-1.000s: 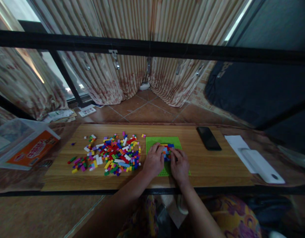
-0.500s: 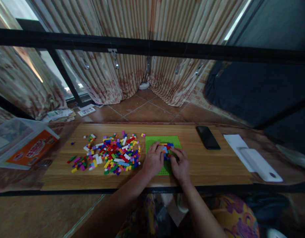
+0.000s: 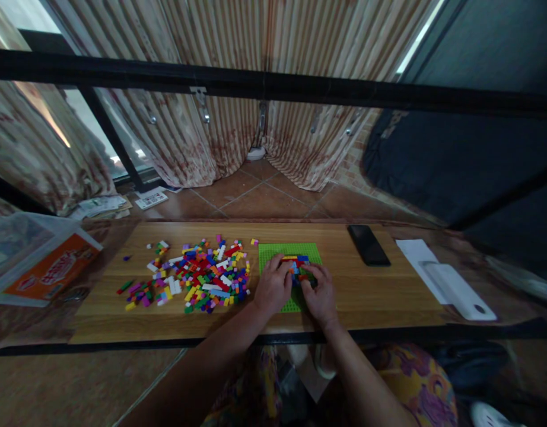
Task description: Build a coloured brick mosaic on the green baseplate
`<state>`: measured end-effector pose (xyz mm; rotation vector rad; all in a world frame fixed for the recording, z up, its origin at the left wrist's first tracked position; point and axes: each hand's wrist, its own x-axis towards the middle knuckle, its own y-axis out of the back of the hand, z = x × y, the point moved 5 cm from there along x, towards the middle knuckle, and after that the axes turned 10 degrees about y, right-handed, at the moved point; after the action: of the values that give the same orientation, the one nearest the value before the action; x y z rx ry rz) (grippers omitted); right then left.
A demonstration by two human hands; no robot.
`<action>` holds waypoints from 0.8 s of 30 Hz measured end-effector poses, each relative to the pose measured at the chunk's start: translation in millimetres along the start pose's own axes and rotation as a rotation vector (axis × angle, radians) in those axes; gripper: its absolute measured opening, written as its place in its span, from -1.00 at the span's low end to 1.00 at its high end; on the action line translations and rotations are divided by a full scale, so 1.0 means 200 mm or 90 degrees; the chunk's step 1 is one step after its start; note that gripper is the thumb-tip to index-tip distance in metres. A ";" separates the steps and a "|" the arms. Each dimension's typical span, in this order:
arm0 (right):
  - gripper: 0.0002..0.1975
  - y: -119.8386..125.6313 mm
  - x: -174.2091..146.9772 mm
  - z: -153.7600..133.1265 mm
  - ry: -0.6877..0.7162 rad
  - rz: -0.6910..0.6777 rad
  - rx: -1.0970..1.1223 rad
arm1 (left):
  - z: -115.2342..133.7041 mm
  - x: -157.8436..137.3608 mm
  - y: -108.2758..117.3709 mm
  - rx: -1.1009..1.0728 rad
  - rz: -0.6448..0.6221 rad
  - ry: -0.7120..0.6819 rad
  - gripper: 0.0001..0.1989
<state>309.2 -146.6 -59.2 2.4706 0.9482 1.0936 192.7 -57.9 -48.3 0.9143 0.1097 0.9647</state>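
A green studded baseplate [image 3: 268, 251] lies on the wooden board, with a small cluster of toy bricks [image 3: 295, 259] in blue, red, yellow and light blue on it. My left hand [image 3: 273, 286] rests over the plate's left part, its curled fingers pressed against the cluster's left side. From the right, my right hand [image 3: 318, 293] holds the cluster's other side with bent thumb and fingers. Both hands hide part of the bricks, so which single brick each one touches cannot be made out. Left of the plate spreads a loose pile of many-coloured bricks [image 3: 211, 276].
A black phone [image 3: 368, 245] lies right of the plate on the wooden board [image 3: 380, 302]. Farther right are a white sheet [image 3: 416, 255] and a white flat device [image 3: 463, 290]. A clear plastic bin [image 3: 42, 255] with an orange label stands at the left. A black bar [image 3: 264, 80] crosses beyond the board.
The whole view has shifted slightly, so everything appears a little farther left. Both hands stay at the brick cluster, with only small finger movement.
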 end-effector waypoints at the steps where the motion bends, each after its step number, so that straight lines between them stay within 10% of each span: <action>1: -0.69 0.00 0.00 0.00 -0.001 -0.001 0.003 | 0.00 0.00 0.00 0.000 -0.001 -0.002 -0.68; 24: -0.70 0.02 0.00 0.00 -0.010 0.015 0.030 | -0.04 -0.06 0.03 -0.070 -0.022 0.001 -0.62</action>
<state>310.8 -148.9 -56.4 2.5303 0.9528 1.0697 179.2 -60.5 -52.3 0.8076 0.0735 0.9300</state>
